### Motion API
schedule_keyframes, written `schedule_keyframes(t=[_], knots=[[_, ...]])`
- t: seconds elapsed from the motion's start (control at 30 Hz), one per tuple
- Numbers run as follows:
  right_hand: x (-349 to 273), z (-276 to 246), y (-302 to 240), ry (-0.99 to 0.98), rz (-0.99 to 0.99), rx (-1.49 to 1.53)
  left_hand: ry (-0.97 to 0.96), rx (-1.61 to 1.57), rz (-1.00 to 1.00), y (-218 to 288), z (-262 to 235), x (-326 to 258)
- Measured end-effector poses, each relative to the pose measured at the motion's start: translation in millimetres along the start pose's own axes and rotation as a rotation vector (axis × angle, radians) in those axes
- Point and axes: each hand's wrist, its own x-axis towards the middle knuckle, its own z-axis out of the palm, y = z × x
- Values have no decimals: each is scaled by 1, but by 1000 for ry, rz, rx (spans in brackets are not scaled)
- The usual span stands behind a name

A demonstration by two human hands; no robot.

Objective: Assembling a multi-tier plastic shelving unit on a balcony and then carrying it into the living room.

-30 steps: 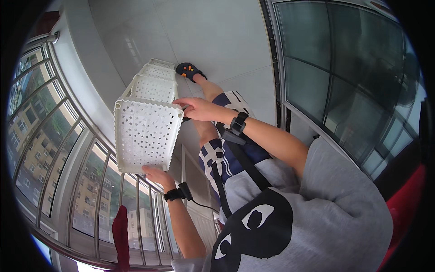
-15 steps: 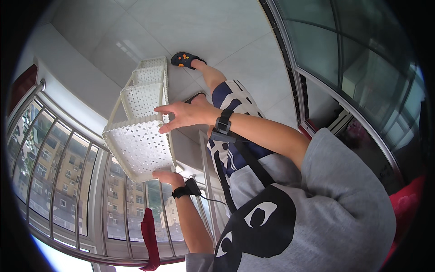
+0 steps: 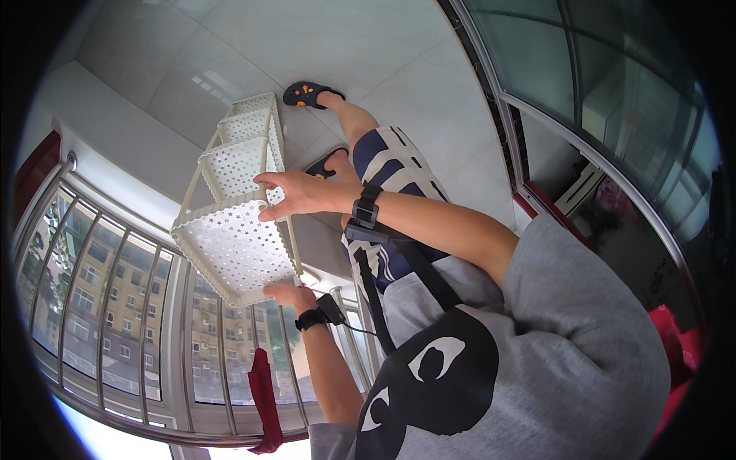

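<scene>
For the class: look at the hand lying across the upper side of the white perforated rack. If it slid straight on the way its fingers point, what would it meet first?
The right hand points left across the white rack. It would probably meet the rack's cream corner post first, though depth is unclear.

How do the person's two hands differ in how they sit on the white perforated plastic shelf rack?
The right hand lies spread with fingers extended over the rim of the white perforated plastic shelf rack, on the side toward the tiled floor; the left hand grips the rack's near corner, by the barred windows. The right hand shows fully, the left partly hidden. Both wear black wrist devices.
</scene>
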Motion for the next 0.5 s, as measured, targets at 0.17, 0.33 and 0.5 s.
schedule_keyframes(t=[0.17,0.33,0.5], knots=[[4,5,1,-9,-14,-6,-106,-2,5,-2,-9,20],[4,6,6,61,-48,-36,-88,3,26,-13,-9,27],[3,2,7,36,-47,-10,-46,48,17,-13,-1,19]])
